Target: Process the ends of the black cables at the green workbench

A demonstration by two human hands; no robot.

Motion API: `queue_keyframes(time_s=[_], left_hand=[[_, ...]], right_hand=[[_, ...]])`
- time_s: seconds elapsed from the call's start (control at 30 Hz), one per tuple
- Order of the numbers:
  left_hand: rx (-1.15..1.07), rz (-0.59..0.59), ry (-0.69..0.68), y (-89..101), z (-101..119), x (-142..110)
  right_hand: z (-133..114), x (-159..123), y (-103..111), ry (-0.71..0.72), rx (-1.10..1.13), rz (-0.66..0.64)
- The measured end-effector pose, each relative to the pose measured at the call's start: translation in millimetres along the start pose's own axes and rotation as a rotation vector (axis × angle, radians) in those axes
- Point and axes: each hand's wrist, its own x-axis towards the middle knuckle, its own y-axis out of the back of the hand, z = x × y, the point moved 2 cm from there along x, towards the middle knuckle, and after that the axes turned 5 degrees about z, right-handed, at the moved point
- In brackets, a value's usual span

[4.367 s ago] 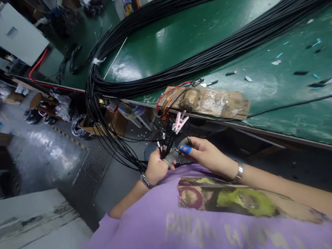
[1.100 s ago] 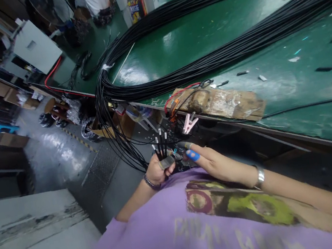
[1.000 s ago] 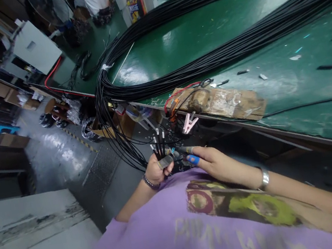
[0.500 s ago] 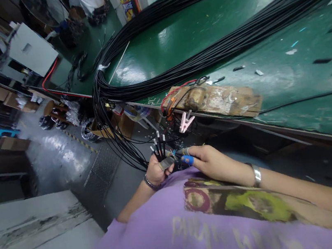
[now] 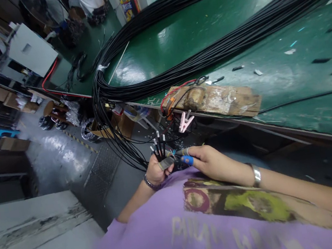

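Note:
My left hand [image 5: 154,171] is closed around several black cables [image 5: 161,148], whose white tips stick up above the fist. Grey wrapping covers its thumb, which presses against a cable end with thin blue and white wires [image 5: 174,152] fanning out. From the other side, my right hand [image 5: 211,160] pinches at that same cable end; grey wrapping is on one finger and blue wrapping on another digit. The exact contact between the fingertips is partly hidden. Both hands are close to my body, below the bench edge.
A thick bundle of black cable [image 5: 194,60] loops across the green bench [image 5: 302,120] and hangs over its edge. At that edge are a worn wooden board [image 5: 231,100] and a pink clip [image 5: 185,122]. Cable scraps lie at right. A cardboard box [image 5: 125,124] stands below.

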Motion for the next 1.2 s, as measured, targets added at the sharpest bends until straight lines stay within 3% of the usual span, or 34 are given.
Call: queue_keyframes(time_s=[0.27,0.6,0.93,1.2], left_hand=[[-0.018,-0.070,-0.016,1.2,-2.6,1.1],[-0.083,-0.009,-0.033,3.9,-2.3,4.1],[0.091,0.006,-0.058,2.1,-1.5,-0.7],[0.160,0.015,-0.042,4.8,-3.6,-1.1]], right_hand=[[-1.2,-0.8,3.1,0.007,-0.026,-0.013],[-3.7,-0.6,6.1,-0.018,-0.008,0.022],[-4.0,-1.6,5.5,-0.003,0.013,-0.007],[-2.1,-4.1,5.6,-0.068,-0.019,-0.031]])
